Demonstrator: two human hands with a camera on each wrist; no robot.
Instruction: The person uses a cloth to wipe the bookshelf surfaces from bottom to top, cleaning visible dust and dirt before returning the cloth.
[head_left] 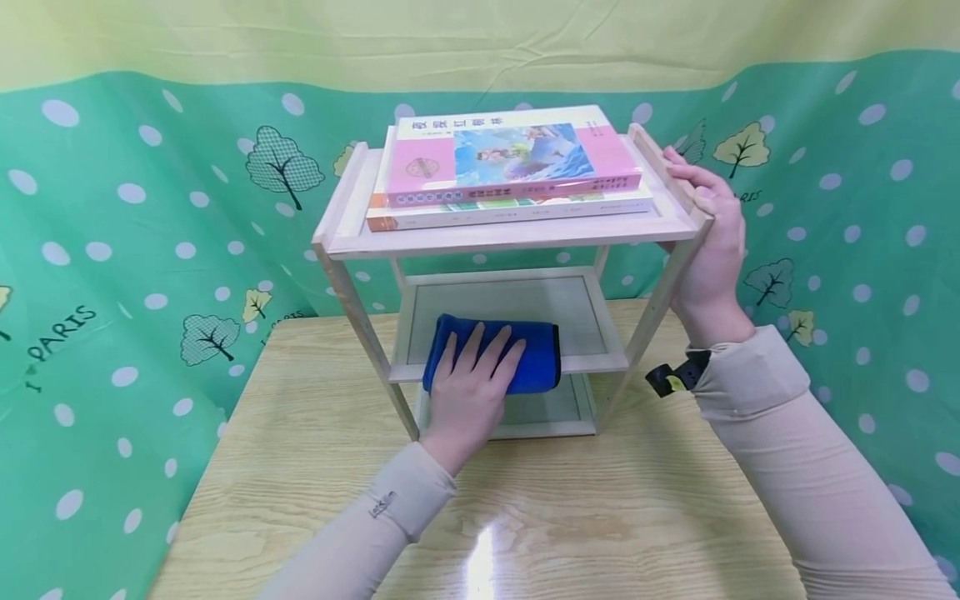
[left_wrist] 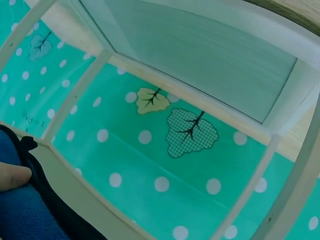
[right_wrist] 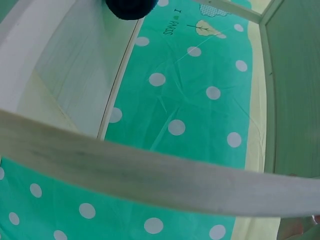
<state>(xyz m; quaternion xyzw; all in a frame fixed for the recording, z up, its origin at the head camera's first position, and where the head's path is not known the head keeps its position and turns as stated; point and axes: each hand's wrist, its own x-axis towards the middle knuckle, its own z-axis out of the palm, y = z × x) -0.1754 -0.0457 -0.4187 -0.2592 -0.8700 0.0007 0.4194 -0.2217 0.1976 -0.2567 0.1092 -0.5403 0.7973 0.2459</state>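
Nearest, at bottom of frame, is the pale wood-grain surface (head_left: pixel 300 417) w/ a bright glare spot at lower centre. L sleeve (head_left: pixel 375 517) comes in from bottom left, R sleeve (head_left: pixel 810 450) from lower right, w/ a black strap (head_left: pixel 667 379) at its cuff.

Folded blue cloth (head_left: pixel 538 362) lies just below centre of frame, at the front of the middle shelf (head_left: pixel 525 296) of the wooden rack (head_left: pixel 517 237). Its long axis runs L–R, approx. parallel to the shelf's front edge; black-trimmed end points to frame right. Can't quite tell if its near edge hangs over the front rail, as the hand covers part of it.

L hand (head_left: pixel 467 400) is palm down on the cloth's L part, fingers fairly straight, a bit spread, pointing up-frame and slightly R; forearm slants up from bottom L. R hand (head_left: pixel 712 242), upper right, is raised and grips the rack's R top side rail, fingers curled round it, forearm slanting up-L.

Lower shelf (head_left: pixel 555 408) shows below the cloth. On the top shelf, upper centre: pink-and-white book (head_left: pixel 517 158) stacked on another book (head_left: pixel 517 214), both spines to the front, long axes L–R. Behind all: green dotted curtain (head_left: pixel 150 217) w/ tree prints, yellow band at top.
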